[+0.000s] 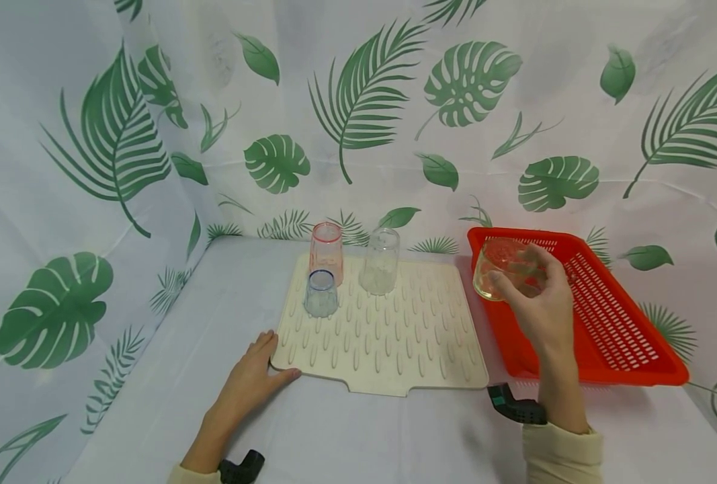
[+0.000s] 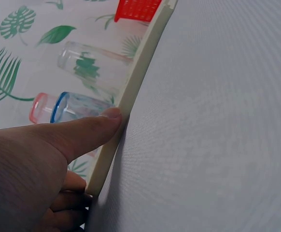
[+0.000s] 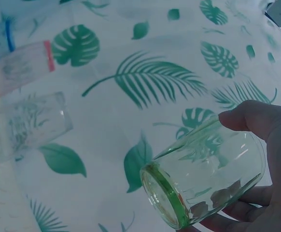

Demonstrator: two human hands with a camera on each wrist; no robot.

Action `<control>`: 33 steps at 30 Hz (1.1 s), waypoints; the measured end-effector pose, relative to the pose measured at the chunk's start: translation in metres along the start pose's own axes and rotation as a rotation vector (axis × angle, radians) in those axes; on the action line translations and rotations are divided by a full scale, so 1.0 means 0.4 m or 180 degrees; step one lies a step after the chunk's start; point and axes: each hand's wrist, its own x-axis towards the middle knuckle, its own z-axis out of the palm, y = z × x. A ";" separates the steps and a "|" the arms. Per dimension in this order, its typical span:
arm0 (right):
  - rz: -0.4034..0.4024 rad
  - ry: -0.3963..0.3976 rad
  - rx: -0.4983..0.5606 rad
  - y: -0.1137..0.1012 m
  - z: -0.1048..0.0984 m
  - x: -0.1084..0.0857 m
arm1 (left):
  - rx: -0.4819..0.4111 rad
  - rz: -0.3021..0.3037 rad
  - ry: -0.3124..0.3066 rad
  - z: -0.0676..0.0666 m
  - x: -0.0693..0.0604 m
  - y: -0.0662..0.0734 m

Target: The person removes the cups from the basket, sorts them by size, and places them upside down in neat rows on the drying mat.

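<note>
Right hand (image 1: 547, 306) grips green-ringed glass (image 3: 205, 169); left hand (image 1: 252, 373) grips board (image 1: 388, 336) corner. Probably mid-transfer; next likely calls for lowering between hands.

The white backdrop (image 1: 491, 144) is printed with green leaves. The basket (image 1: 624, 375) is coloured red; the ridged board (image 1: 394, 336) is finished in cream. One clear tumbler (image 3: 210, 166) is rimmed in green, the pink glass (image 1: 326, 257) in red, the blue glass (image 1: 321, 299) in dark blue.

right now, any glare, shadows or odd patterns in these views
Head view: soft shadows on the table and ridged board; left wrist view: faint ripple pattern on the table, left hand in shade; right wrist view: bluish cast, small glints on the green-rimmed glass.
</note>
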 end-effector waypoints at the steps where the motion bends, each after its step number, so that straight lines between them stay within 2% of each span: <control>1: -0.0013 -0.0009 0.0000 -0.002 0.002 -0.002 | 0.0001 -0.0004 0.0004 0.000 -0.001 0.001; 9: -0.0207 -0.0140 -0.0005 -0.021 0.020 -0.016 | 0.0007 0.0000 0.0015 -0.001 -0.002 0.003; 15: -0.0360 -0.0335 -0.0037 -0.029 0.031 -0.025 | -0.0015 0.0028 0.0033 -0.001 0.000 0.000; 23: -0.0464 -0.0534 -0.0021 -0.032 0.040 -0.034 | -0.0087 0.0033 -0.0022 -0.016 0.013 0.009; 28: -0.0564 -0.0610 0.0047 -0.036 0.049 -0.040 | -0.0152 0.0106 -0.0029 -0.032 0.026 0.038; 33: -0.0714 -0.0698 0.0165 -0.044 0.063 -0.050 | -0.0276 0.0176 -0.0033 -0.056 0.036 0.094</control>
